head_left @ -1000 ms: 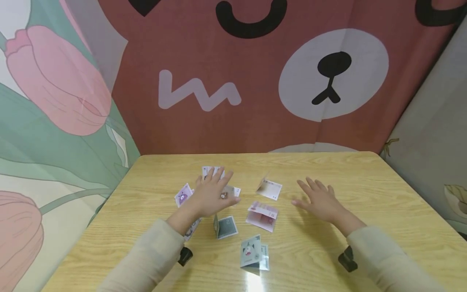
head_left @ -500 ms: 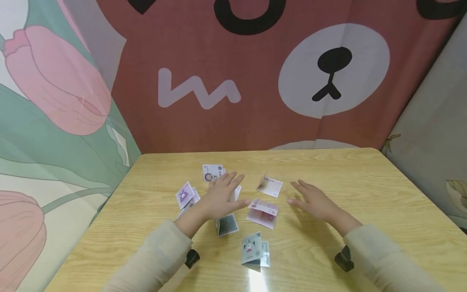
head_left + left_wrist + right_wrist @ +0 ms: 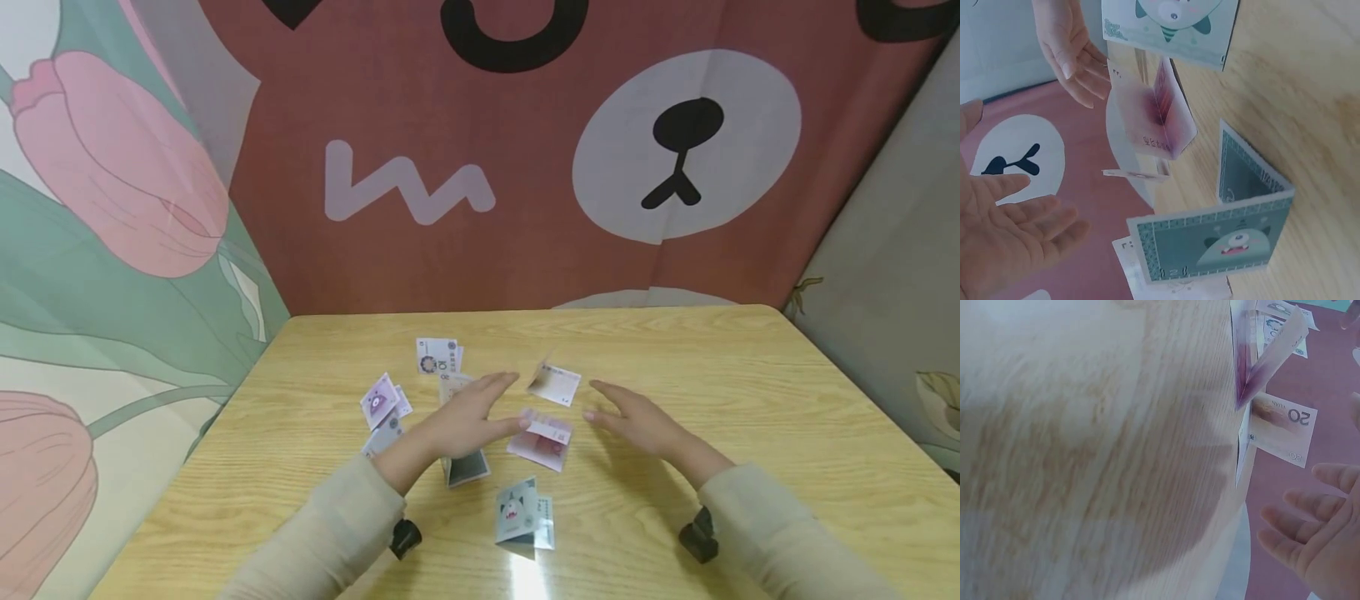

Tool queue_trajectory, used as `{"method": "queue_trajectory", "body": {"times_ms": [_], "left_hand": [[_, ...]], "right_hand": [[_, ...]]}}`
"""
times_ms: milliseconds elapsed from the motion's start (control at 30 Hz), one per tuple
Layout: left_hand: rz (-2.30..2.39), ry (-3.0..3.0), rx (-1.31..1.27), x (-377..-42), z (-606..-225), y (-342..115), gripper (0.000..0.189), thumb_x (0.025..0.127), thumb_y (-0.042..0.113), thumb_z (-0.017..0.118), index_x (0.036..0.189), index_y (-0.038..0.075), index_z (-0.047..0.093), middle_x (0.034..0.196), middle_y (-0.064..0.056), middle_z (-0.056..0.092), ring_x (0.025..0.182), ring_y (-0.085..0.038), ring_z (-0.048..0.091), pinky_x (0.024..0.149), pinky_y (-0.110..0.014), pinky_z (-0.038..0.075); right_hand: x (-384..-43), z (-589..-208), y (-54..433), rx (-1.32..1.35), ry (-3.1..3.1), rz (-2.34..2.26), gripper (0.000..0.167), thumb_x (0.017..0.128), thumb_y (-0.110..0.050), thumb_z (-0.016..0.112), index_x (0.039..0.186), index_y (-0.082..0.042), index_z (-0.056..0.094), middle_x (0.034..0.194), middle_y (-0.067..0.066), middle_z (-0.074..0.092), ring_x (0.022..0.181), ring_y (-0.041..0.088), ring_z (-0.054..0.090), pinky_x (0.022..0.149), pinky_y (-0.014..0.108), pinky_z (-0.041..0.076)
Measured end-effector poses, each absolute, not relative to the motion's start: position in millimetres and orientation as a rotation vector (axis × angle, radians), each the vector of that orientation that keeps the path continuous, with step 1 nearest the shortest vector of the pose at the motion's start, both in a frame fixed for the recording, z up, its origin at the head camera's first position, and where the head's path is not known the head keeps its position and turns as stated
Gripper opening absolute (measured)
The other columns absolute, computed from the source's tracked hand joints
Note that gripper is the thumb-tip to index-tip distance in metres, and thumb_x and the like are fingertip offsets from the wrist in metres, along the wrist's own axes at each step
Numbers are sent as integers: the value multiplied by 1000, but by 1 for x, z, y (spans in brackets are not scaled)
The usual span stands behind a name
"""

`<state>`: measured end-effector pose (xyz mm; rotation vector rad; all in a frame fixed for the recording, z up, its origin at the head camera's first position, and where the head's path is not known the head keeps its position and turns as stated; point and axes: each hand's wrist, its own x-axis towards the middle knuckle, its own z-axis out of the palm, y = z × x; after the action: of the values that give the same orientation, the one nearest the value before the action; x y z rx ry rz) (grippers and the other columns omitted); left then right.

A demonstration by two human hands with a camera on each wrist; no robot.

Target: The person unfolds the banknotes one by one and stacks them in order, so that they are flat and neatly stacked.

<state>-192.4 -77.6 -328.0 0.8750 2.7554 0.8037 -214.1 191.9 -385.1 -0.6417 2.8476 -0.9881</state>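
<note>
Several folded play banknotes stand or lie on the table. In the head view my left hand hovers with relaxed fingers above a dark green note, partly covering a pale note. My right hand is held over bare wood, palm turned inward. Between the hands are a pink note and a whitish note, marked 20 in the right wrist view. A light green note with a monster picture stands nearest me. Neither hand holds anything.
Left of my left hand are a purple note and a bluish note. A note marked 10 lies farther back. Behind the wooden table hangs a red bear-print cloth.
My left hand has moved right and turned its palm inward, uncovering the notes behind and left of it. My right hand has shifted slightly left, so the hands are closer together.
</note>
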Motion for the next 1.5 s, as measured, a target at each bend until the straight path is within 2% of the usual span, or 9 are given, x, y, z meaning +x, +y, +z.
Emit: {"method": "queue_trajectory", "body": {"times_ms": [233, 400, 533, 667, 833, 900, 1100, 1233, 1500], "left_hand": [[881, 2708, 854, -197, -335, -75, 60, 85, 35, 50, 134, 9, 28, 136, -9, 30, 123, -24, 26, 100, -39, 21], [928, 2657, 819, -199, -341, -73, 57, 85, 31, 50, 132, 7, 31, 133, -10, 35, 116, -25, 37, 95, -40, 31], [1005, 2598, 774, -199, -346, -71, 54, 86, 31, 50, 130, 4, 35, 130, -9, 39, 110, -25, 44, 89, -37, 38], [1200, 2484, 644, -200, -352, -68, 48, 85, 26, 50, 125, 2, 40, 124, -13, 44, 105, -25, 47, 84, -34, 42], [1496, 2261, 406, -202, -360, -62, 42, 85, 19, 50, 119, -5, 43, 113, -18, 49, 103, -31, 47, 82, -40, 44], [1590, 2174, 306, -203, -361, -61, 39, 85, 16, 49, 116, -7, 43, 109, -18, 51, 102, -34, 47, 81, -41, 44], [1760, 2019, 50, -201, -364, -59, 31, 83, 12, 50, 106, -8, 45, 104, -18, 50, 97, -35, 48, 78, -41, 46], [1800, 2017, -26, -201, -367, -58, 31, 83, 11, 51, 105, -9, 44, 103, -21, 47, 95, -36, 49, 75, -40, 48], [1792, 2021, -145, -205, -373, -53, 33, 80, 10, 52, 102, -10, 38, 101, -26, 44, 90, -36, 51, 73, -37, 49]], "right_hand": [[-215, -387, 190, -565, 2768, -1063, 62, 87, -40, 44, 131, 1, 30, 130, 24, 33, 110, 43, 37, 87, 55, 33], [-216, -388, 187, -532, 2730, -1087, 57, 89, -35, 44, 127, 5, 33, 120, 28, 42, 103, 40, 45, 82, 50, 40], [-217, -389, 185, -526, 2734, -1101, 50, 89, -31, 44, 123, 6, 39, 110, 25, 50, 98, 38, 49, 81, 47, 41], [-219, -392, 182, -516, 2724, -1142, 45, 89, -29, 44, 118, 5, 44, 105, 21, 54, 97, 36, 50, 82, 47, 41], [-221, -394, 179, -511, 2675, -1217, 40, 90, -29, 43, 113, 3, 48, 108, 19, 53, 102, 35, 47, 84, 47, 39], [-222, -395, 178, -514, 2649, -1245, 39, 90, -29, 43, 111, 2, 49, 105, 17, 54, 99, 32, 48, 82, 45, 40], [-222, -393, 176, -473, 2493, -1362, 40, 90, -29, 43, 110, 6, 48, 99, 18, 55, 89, 29, 52, 77, 41, 45], [-223, -391, 175, -455, 2418, -1404, 40, 90, -27, 43, 110, 8, 46, 101, 19, 54, 89, 31, 53, 78, 41, 45], [-226, -394, 170, -393, 2335, -1448, 34, 89, -21, 44, 105, 9, 46, 90, 13, 52, 81, 23, 50, 72, 36, 47]]}}
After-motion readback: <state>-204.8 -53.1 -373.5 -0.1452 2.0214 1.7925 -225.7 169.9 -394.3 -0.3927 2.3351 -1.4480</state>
